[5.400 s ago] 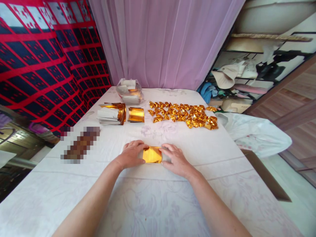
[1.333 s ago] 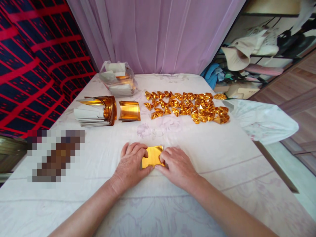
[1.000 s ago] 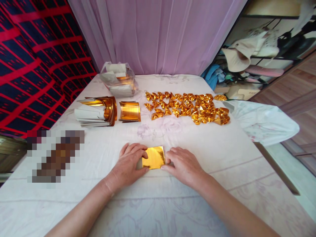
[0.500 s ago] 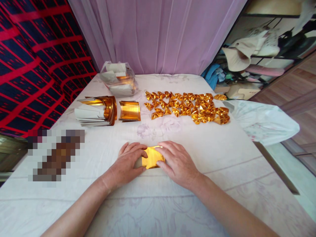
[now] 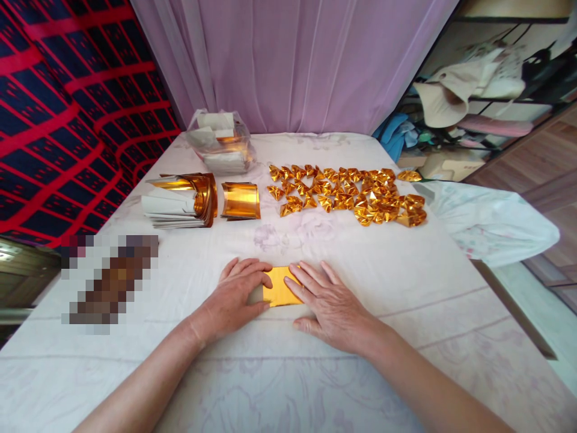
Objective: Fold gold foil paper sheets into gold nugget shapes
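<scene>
Tablecloth (image 5: 216,391), pale with a faint floral print, fills the bottom of the frame. Lower centre: gold paper (image 5: 279,288) lies flat on it, between both hands and touched by each. Left hand (image 5: 238,296): fingers curved, index finger and thumb resting on the paper's left side; whether it pinches or merely pins the sheet cannot be told. Right hand (image 5: 336,300): unclenched, fingers spread flat over the right side, thumb apart on the cloth; nothing grasped.

Handling, as judged: very light, thin, easily creased, shiny face probably slippery. Advisable hold: by opposite edges, with flat fingertips; hard pinching mid-sheet would likely mark it.

Left of centre, beyond the hands: thick paper stack (image 5: 174,207), edges fanned, with a smaller gold stack (image 5: 242,201) just beside it. Right of centre: folded gold pieces (image 5: 342,193) in uneven rows, crowded towards the right. Behind the stacks, upper left of centre: clear bag (image 5: 220,141) holding further sheets. Top centre: purple curtain (image 5: 293,66).
</scene>
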{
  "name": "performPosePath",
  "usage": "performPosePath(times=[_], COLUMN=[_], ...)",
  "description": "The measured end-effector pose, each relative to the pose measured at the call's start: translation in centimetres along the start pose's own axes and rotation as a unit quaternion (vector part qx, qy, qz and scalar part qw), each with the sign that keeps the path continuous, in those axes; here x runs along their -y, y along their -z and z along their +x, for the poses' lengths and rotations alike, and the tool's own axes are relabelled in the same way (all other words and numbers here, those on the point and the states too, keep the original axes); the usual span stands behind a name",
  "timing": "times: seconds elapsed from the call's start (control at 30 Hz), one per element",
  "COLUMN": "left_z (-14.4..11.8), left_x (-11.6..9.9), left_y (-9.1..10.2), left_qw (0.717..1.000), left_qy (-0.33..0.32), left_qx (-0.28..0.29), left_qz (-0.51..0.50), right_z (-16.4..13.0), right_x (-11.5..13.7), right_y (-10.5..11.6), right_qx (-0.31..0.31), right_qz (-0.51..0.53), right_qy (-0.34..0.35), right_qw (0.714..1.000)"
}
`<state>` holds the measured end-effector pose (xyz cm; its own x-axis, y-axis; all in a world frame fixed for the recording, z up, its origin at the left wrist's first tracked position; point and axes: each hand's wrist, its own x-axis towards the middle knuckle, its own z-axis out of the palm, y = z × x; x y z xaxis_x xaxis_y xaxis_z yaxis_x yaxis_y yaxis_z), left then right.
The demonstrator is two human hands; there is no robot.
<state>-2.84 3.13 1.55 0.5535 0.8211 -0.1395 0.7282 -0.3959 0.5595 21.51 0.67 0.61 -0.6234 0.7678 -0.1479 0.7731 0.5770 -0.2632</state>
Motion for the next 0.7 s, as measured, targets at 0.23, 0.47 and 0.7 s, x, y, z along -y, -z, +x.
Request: performPosePath(times=[0.23,0.47,0.7], left_z=[0.0,-0.1,-0.4], left_x=[0.0,0.0,-0.4], left_y=[0.1,0.1,0.3], left_qw=[1.0,1.0,0.999], left_qy=[-0.015,-0.017,-0.016], left_qx=[-0.009,-0.009,0.004], left_qz=[0.009,0.002,0.032], right_z=[-0.9,-2.0,-3.3], right_x=[1.1,0.7,-0.2], right_y=[-0.6,-1.5,-1.7], right_qx=[-0.027,-0.002,-0.026], right_qz=[0.03,0.036,0.001], right_qy=[0.066,0.066,0.047], right_qw=[0.997,0.997,0.999])
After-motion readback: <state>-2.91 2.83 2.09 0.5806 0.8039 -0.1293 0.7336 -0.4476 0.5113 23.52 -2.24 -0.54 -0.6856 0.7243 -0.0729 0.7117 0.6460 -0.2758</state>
